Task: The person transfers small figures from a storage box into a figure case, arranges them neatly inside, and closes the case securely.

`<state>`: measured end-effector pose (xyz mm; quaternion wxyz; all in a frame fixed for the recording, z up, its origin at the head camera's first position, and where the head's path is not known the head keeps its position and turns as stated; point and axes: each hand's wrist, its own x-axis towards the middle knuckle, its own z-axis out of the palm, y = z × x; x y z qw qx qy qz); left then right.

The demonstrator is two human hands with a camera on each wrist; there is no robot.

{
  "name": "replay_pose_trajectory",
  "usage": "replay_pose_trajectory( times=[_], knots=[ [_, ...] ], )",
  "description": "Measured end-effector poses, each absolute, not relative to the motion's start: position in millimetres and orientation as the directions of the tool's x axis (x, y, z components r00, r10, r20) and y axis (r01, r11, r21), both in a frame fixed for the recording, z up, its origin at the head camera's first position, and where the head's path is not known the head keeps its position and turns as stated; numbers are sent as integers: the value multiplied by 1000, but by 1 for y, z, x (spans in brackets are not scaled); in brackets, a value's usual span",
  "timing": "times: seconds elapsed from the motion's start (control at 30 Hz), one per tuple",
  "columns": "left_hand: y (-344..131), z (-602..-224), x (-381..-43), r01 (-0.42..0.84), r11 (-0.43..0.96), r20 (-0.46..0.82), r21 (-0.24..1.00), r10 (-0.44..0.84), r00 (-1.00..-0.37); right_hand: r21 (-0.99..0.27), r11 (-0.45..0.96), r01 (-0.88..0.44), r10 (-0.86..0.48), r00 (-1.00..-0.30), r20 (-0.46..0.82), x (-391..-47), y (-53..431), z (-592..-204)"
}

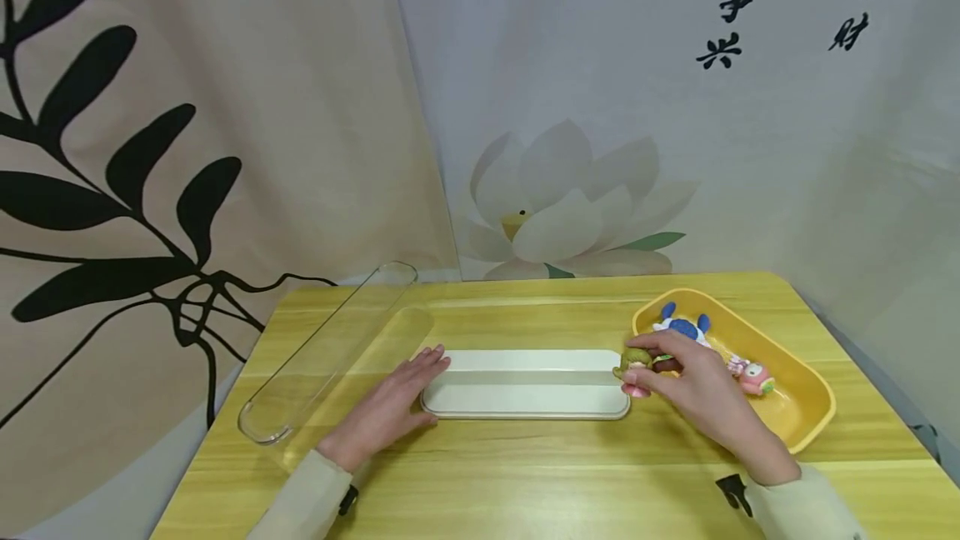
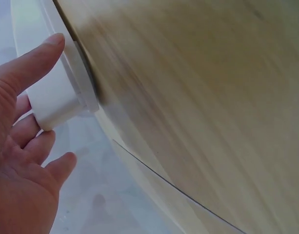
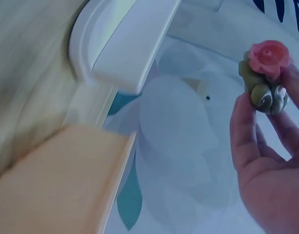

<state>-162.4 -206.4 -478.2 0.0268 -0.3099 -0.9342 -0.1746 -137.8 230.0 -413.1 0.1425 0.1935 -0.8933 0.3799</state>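
Yellow tray [image 1: 806,411] held blue-eared figurine [image 1: 684,326] and pink figurine [image 1: 753,378]; beside it, the right hand [image 1: 697,383] pinched a green figurine [image 1: 637,358] by the white base's [image 1: 525,400] right end, while the left hand [image 1: 396,403], fingers extended, touched its left.

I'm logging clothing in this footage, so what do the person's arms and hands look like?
The left hand and right hand are bare. The left sleeve and right sleeve are pale cream and reach about to the wrists. A small black piece shows by the left cuff, another by the right; what they are is unclear.
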Motion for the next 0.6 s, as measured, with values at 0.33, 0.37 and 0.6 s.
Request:
replay_pose_trajectory(
  times=[0.33,0.37,0.6],
  knots=[
    [-210,-482,-164,663,716,219,217,627,-748,-718,495,-489,-318,-871,373,-154,183,-414],
    [-211,-482,-164,668,715,221,206,631,-744,-721,488,-491,-329,-869,369,-155,178,-415],
    [-210,-482,-165,666,717,210,206,632,-746,-726,454,-517,-369,-850,375,-161,141,-425]
  ],
)
